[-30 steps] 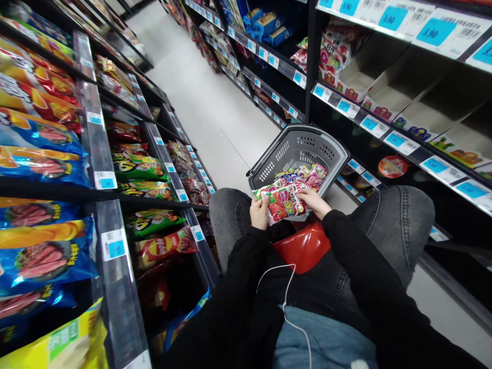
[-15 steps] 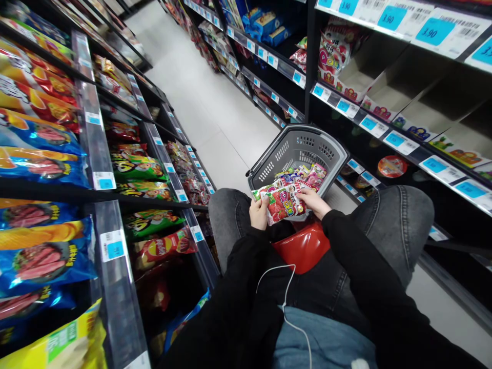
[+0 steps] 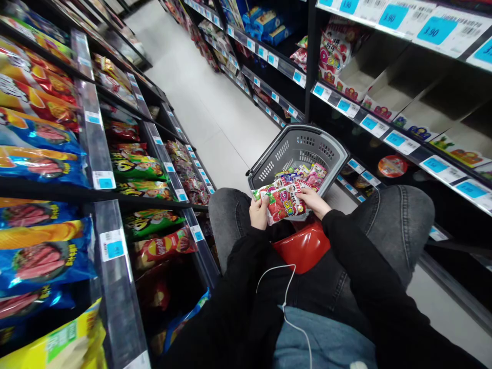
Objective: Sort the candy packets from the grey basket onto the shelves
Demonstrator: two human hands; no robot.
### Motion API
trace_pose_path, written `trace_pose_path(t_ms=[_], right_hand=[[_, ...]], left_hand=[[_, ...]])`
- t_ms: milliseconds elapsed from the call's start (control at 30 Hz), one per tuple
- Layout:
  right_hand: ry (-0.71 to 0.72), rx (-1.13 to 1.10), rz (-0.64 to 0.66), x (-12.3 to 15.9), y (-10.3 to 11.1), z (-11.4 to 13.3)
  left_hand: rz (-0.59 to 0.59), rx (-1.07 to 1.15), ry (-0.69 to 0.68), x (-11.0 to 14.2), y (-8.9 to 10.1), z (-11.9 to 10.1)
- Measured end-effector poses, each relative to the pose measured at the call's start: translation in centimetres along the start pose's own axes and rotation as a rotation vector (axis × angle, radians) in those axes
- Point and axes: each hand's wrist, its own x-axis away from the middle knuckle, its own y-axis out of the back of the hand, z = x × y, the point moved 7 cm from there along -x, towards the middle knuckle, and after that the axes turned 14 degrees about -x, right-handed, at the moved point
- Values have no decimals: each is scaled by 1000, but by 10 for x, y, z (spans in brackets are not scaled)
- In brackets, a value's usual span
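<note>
I sit low in a shop aisle with my knees apart. Between them stands a grey plastic basket [image 3: 298,146] with a red base, holding several bright candy packets [image 3: 307,175]. My left hand [image 3: 259,213] grips the left edge of a stack of red strawberry-print candy packets [image 3: 283,203]. On the stack's right edge my right hand [image 3: 315,202] is closed too. Both hands hold the stack just above the basket's near rim. Black sleeves cover both arms.
Shelves of crisp bags [image 3: 38,133] line the left side. On the right, shelves carry cardboard display boxes [image 3: 384,87] and blue price tags [image 3: 434,164]. A pale floor aisle [image 3: 200,97] runs ahead. A white cable [image 3: 284,302] hangs over my lap.
</note>
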Motion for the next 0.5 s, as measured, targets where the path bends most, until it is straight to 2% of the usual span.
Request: trace_pose_path(t_ms=[500], right_hand=[[37, -10, 17, -5, 2, -2]], left_hand=[[5, -11, 2, -1, 1, 3]])
